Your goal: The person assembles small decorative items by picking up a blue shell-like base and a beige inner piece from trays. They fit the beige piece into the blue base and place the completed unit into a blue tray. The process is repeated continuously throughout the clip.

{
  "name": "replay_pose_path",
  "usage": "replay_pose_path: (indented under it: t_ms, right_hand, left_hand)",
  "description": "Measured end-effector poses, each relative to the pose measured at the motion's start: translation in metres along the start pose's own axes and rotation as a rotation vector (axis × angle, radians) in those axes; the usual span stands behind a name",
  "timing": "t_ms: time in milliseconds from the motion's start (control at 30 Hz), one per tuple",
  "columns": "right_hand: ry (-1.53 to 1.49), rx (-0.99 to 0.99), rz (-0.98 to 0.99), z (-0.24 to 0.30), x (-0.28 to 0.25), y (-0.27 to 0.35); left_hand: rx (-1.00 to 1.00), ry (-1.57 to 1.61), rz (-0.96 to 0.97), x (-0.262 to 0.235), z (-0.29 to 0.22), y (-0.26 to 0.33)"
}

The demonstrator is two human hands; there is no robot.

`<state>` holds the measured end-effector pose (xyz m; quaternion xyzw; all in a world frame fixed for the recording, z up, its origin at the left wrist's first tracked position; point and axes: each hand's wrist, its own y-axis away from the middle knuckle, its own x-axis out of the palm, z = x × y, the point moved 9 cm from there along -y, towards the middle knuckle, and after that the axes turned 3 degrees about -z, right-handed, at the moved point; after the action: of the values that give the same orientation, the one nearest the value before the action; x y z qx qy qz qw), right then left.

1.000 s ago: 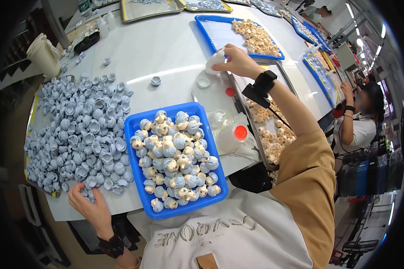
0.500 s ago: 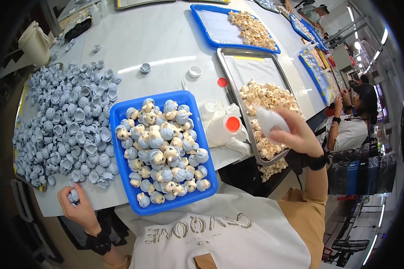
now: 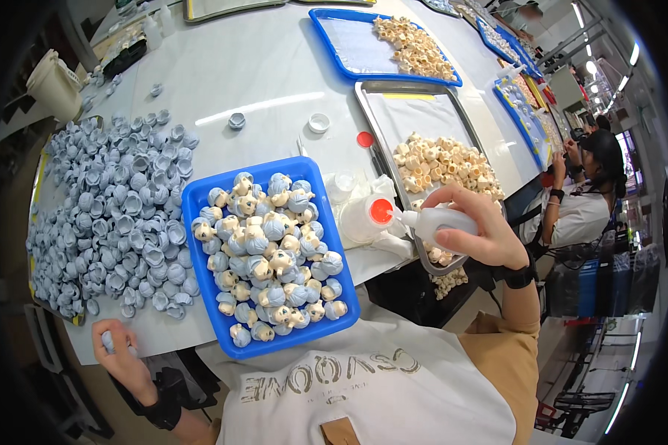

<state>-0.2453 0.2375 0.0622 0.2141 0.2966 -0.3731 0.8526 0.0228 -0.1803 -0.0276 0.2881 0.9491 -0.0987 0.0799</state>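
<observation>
My left hand [image 3: 130,368] is closed around a blue-grey doll hair piece [image 3: 110,342], just off the near corner of a big pile of such pieces [image 3: 133,215]. In my right hand [image 3: 490,236] lies a white squeeze bottle [image 3: 439,222], held sideways. Its thin nozzle points left, at the red top of a clear jar [image 3: 356,222]; whether it touches cannot be told. Between my hands stands a blue tray [image 3: 219,337] full of small doll heads [image 3: 274,259] with blue-grey hair and cream faces.
Right of the jar, a metal tray [image 3: 375,111] holds cream hollow face pieces [image 3: 445,167]. Farther back is a blue tray [image 3: 334,52] with similar pieces. A white cap [image 3: 319,123], a red disc [image 3: 364,139] and a loose hair piece [image 3: 236,121] lie mid-table. Another person [image 3: 590,200] sits at right.
My right hand has brought the squeeze bottle down and left from over the metal tray, its nozzle now at the jar. My left hand has drawn slightly away from the pile with the hair piece.
</observation>
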Motion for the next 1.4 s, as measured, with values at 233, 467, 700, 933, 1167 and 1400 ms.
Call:
replay_pose_path:
  t_ms: [233,467,700,933,1167,1400]
  right_hand:
    - [0.026,-0.001,0.070,0.005,-0.002,-0.009]
    - [0.007,0.050,0.157,-0.001,0.001,-0.012]
    - [-0.033,0.047,0.178,-0.006,-0.001,-0.013]
    - [-0.008,-0.050,0.149,-0.007,-0.005,-0.017]
    - [-0.004,-0.134,0.209,-0.008,-0.003,-0.023]
    - [0.003,-0.138,0.234,-0.003,-0.001,-0.027]
  left_hand:
    - [-0.341,0.972,0.204,0.004,-0.010,-0.025]
    - [-0.976,1.414,0.147,0.047,-0.008,-0.016]
    - [-1.005,1.357,0.447,0.070,-0.025,-0.016]
    - [-0.808,1.149,0.543,0.094,-0.027,-0.020]
    - [-0.851,1.035,0.445,0.120,-0.031,-0.011]
    - [-0.726,0.929,0.390,0.141,-0.045,-0.009]
